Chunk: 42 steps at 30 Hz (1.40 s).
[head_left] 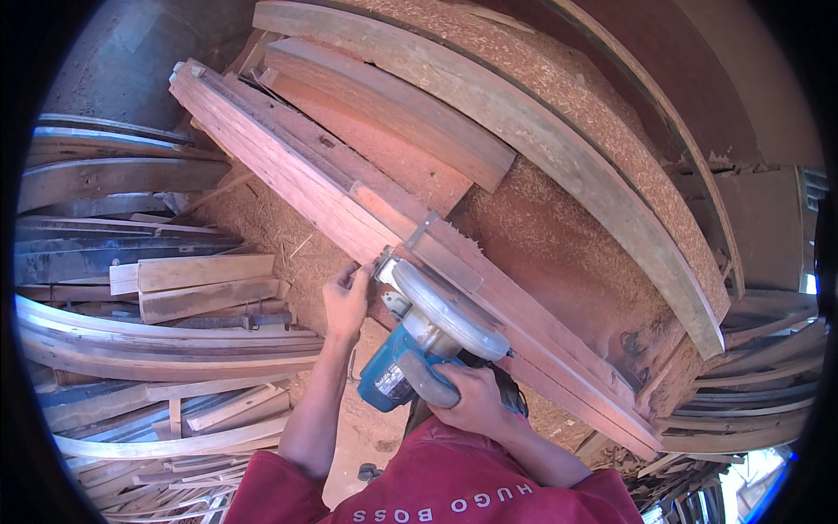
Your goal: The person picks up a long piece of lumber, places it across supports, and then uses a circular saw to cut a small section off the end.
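Note:
A blue circular saw [388,371] with a silver blade guard [449,306] rests on a long reddish wooden beam [288,179], which runs from upper left to lower right. My right hand [476,400] is wrapped round the saw's dark rear handle. At the saw's front, the bent fingers of my left hand [346,301] close at the edge of its base plate, beside the beam; their exact hold is partly hidden. A metal guide bar [422,229] sticks out across the beam ahead of the saw. The blade itself is hidden under the guard.
Beyond the beam lie a shorter thick board [393,109] and a long curved plank [524,144], with sawdust [550,218] around them. Stacked curved boards [166,349] and short offcuts [209,272] fill the left side. More timber [759,393] is piled at right.

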Each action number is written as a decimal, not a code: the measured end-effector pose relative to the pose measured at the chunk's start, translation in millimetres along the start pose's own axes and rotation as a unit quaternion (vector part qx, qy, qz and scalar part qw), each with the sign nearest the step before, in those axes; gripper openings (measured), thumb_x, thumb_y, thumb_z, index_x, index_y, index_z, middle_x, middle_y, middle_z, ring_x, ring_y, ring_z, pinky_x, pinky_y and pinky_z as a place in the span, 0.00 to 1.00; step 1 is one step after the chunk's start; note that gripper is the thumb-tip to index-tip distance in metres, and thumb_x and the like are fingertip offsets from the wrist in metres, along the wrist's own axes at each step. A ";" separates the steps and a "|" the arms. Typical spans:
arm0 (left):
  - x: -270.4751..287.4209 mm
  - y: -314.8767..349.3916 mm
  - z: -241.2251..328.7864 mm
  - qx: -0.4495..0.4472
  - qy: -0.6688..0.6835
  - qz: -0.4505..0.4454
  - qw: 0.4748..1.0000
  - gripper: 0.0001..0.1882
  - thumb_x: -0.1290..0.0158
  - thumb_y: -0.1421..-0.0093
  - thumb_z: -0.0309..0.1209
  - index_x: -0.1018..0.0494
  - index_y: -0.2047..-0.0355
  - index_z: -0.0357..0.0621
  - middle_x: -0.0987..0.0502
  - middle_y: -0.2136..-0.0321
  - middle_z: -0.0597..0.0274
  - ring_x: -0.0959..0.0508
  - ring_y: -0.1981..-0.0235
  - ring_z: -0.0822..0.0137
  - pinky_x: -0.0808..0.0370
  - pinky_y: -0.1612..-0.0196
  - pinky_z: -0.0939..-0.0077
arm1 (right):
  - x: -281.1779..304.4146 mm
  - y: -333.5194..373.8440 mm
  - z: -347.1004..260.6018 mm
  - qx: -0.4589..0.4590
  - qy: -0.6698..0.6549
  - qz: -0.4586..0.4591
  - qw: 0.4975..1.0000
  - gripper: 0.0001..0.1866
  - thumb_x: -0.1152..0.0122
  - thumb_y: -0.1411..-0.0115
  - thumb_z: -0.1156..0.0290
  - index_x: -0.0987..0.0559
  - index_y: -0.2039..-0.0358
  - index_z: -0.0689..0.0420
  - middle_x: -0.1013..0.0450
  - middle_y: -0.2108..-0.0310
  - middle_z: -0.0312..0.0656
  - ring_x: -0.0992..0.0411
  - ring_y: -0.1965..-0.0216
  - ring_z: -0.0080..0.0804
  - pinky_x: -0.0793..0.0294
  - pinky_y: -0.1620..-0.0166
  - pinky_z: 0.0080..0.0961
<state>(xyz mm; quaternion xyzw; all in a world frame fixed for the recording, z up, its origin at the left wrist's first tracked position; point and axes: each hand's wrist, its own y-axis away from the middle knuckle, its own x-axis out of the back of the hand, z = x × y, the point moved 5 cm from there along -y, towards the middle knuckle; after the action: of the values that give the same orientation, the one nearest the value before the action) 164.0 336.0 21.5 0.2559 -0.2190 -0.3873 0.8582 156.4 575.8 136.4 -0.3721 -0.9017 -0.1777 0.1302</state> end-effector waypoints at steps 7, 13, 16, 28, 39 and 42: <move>9.2 -11.3 -3.2 0.005 0.001 0.003 1.000 0.26 0.42 0.37 0.35 0.28 0.49 0.20 0.19 0.66 0.59 0.24 0.70 0.77 0.28 0.69 0.83 | -4.8 -8.7 -2.5 -0.002 0.004 -0.005 1.000 0.22 0.28 0.53 0.67 0.20 0.57 0.60 0.20 0.60 0.49 0.20 0.61 0.47 0.19 0.60 0.37; 12.7 -16.0 3.2 0.016 0.017 -0.006 1.000 0.27 0.41 0.38 0.35 0.28 0.49 0.20 0.22 0.71 0.64 0.29 0.76 0.80 0.34 0.75 0.84 | -10.6 -14.0 -2.0 -0.006 0.009 -0.007 1.000 0.23 0.27 0.54 0.66 0.20 0.57 0.60 0.20 0.60 0.50 0.19 0.61 0.47 0.19 0.59 0.36; 11.9 -18.1 10.1 0.018 0.019 -0.009 1.000 0.27 0.41 0.38 0.35 0.29 0.48 0.20 0.23 0.72 0.66 0.30 0.76 0.81 0.34 0.75 0.85 | -10.9 -21.0 -3.8 -0.008 0.007 -0.007 1.000 0.23 0.27 0.54 0.66 0.20 0.57 0.60 0.20 0.60 0.50 0.19 0.61 0.47 0.19 0.59 0.36; 25.4 -32.1 13.6 -0.024 -0.001 -0.003 1.000 0.25 0.42 0.37 0.35 0.27 0.50 0.20 0.20 0.65 0.55 0.24 0.70 0.76 0.28 0.70 0.81 | -19.7 -31.8 -9.0 -0.016 0.013 -0.010 1.000 0.24 0.27 0.54 0.66 0.20 0.56 0.60 0.20 0.59 0.49 0.20 0.61 0.45 0.19 0.59 0.36; 27.9 -34.1 34.2 0.009 0.019 -0.011 1.000 0.23 0.42 0.36 0.33 0.27 0.49 0.22 0.20 0.66 0.59 0.24 0.70 0.78 0.27 0.68 0.84 | -21.6 -46.0 -21.1 -0.020 0.007 -0.008 1.000 0.22 0.26 0.56 0.69 0.19 0.59 0.63 0.20 0.65 0.51 0.20 0.64 0.48 0.20 0.59 0.35; 31.2 -36.9 35.1 0.024 0.013 -0.013 1.000 0.23 0.42 0.36 0.33 0.27 0.50 0.23 0.20 0.66 0.60 0.24 0.70 0.79 0.28 0.68 0.84 | -23.2 -50.0 -22.8 -0.028 0.008 -0.014 0.999 0.23 0.26 0.57 0.68 0.19 0.59 0.63 0.20 0.64 0.52 0.20 0.63 0.48 0.21 0.58 0.35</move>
<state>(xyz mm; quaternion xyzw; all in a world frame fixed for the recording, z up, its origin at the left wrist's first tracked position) 142.3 281.4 31.7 0.2844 -0.2140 -0.3892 0.8496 138.8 518.7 137.3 -0.3618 -0.9002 -0.2080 0.1246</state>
